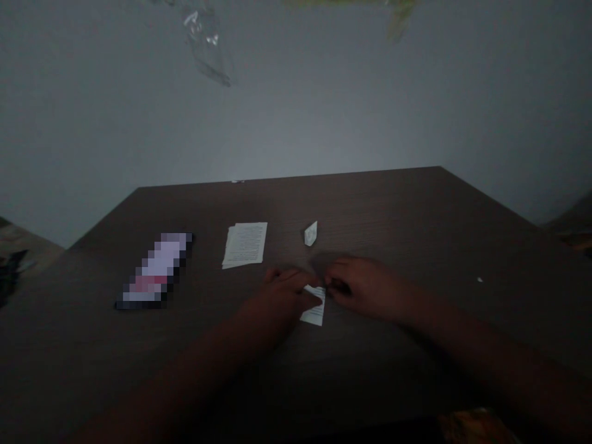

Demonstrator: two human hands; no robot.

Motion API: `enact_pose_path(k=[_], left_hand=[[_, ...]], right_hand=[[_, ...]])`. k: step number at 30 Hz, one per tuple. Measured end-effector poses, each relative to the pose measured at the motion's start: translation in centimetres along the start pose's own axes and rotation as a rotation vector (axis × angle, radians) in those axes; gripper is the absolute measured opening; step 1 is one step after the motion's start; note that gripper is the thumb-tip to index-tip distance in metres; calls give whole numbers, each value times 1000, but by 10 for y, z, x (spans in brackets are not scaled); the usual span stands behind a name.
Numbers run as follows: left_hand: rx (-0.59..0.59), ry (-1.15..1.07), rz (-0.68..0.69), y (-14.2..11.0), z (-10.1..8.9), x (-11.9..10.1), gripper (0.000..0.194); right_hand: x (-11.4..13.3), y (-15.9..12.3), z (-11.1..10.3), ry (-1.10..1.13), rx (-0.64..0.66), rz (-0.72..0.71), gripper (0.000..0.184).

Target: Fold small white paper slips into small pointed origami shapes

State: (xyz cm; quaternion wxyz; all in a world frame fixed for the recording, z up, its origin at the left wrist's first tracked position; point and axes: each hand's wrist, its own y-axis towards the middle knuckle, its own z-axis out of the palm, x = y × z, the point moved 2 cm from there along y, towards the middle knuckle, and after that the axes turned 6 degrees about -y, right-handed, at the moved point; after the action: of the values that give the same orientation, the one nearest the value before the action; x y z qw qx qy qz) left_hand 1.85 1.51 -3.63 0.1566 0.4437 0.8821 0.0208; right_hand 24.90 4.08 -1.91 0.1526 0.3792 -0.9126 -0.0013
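Observation:
A small piece of printed paper [314, 317] lies on the table under my hands. My left hand [290, 291] rests on it from the left, its thumb and a finger pressing it against the tabletop. At the paper's right edge, my right hand [358, 282] has its fingertips curled together in a pinch. The dim light hides exactly how much paper is between them. Just beyond the hands sits a small folded paper piece [311, 234], pointed at its far end. To the left is a stack of printed paper slips [245, 244], slightly uneven at its edges.
A phone with a blurred-out screen [155, 270] lies at the left of the dark wooden table [379, 209]. A tiny white scrap [480, 280] is on the right. Behind the table's far edge stands a pale wall [296, 111] with a clear plastic piece [206, 46] on it.

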Motion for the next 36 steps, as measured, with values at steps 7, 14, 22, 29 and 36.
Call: enact_pose_path(k=[7,14,22,29,36], left_hand=[[-21,48,-16,-3,-3,-7,34],[-7,75,-13,-11,3,-18,31],[253,76,-37,-9,-7,-23,22],[221,-5,-88,-9,-14,-26,18],[220,-7,-58,-15,-13,-26,23]], right_hand=[[9,2,9,38,23,113,13],[11,2,14,79,18,173,17],[-3,8,12,126,85,284,16],[15,2,8,110,120,248,18],[-1,11,6,37,116,290,14]])
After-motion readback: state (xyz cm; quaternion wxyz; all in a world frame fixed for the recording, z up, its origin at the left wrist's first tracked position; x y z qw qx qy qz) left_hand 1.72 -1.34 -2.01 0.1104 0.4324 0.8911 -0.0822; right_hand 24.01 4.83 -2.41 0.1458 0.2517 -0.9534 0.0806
